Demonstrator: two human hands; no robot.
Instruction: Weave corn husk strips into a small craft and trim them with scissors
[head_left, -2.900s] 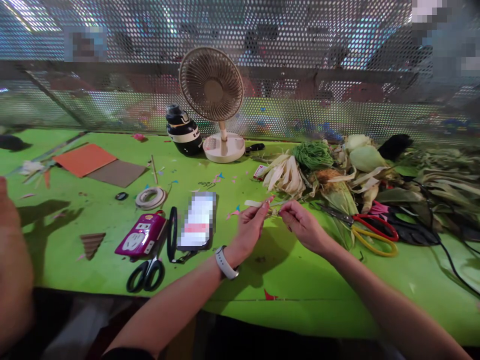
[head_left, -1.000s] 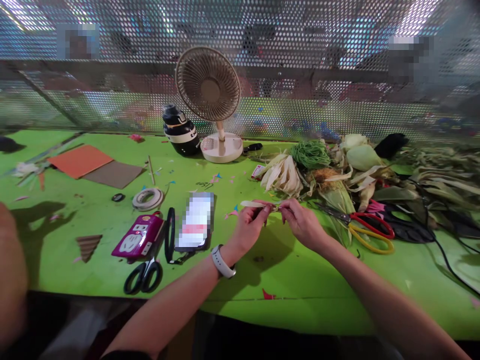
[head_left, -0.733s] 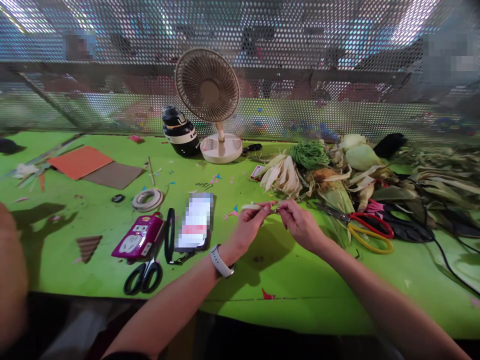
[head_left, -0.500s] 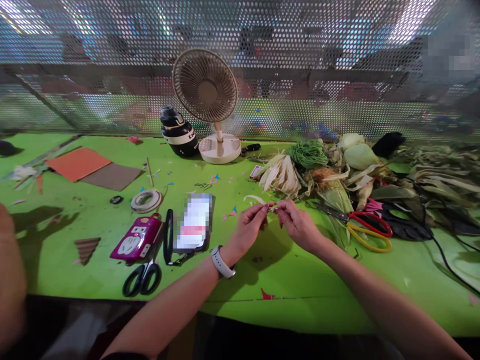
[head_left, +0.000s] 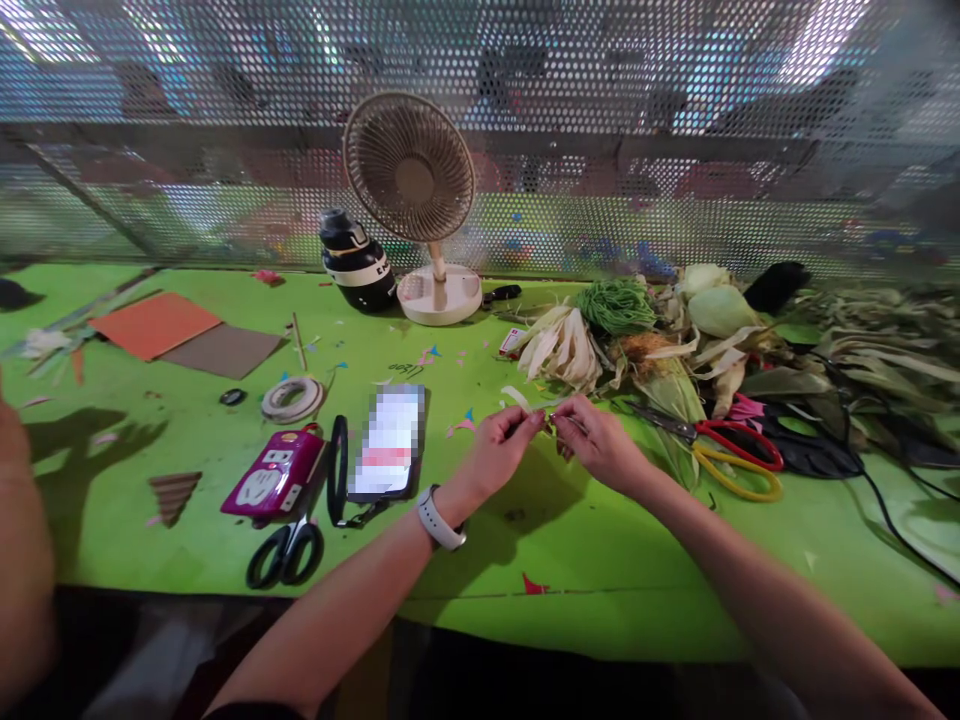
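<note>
My left hand (head_left: 501, 450), with a white band on its wrist, pinches a narrow pale strip of corn husk (head_left: 515, 397) between thumb and fingers. One end of the strip sticks out behind the fingertips. My right hand (head_left: 598, 442) meets it just to the right, fingers pinched at the strip's other end; its exact hold is too small to see. Both hands hover over the green table (head_left: 525, 540). Close behind them lies a bundle of dried corn husks (head_left: 564, 350). Beside my right hand rest scissors with red and yellow handles (head_left: 739, 460).
Green strands (head_left: 615, 306), husked corn (head_left: 721, 312) and a dark cable (head_left: 889, 510) lie right. Left are a phone (head_left: 390, 440), tape roll (head_left: 292, 399), purple package (head_left: 274, 472) and black scissors (head_left: 285, 555). A fan (head_left: 412, 175) and bottle (head_left: 358, 265) stand behind. Another person's arm (head_left: 22, 560) shows left.
My hands have shifted slightly and the fingertips have turned about the strip. More of its pale end shows behind my left fingers. The other person's arm at left has moved a little.
</note>
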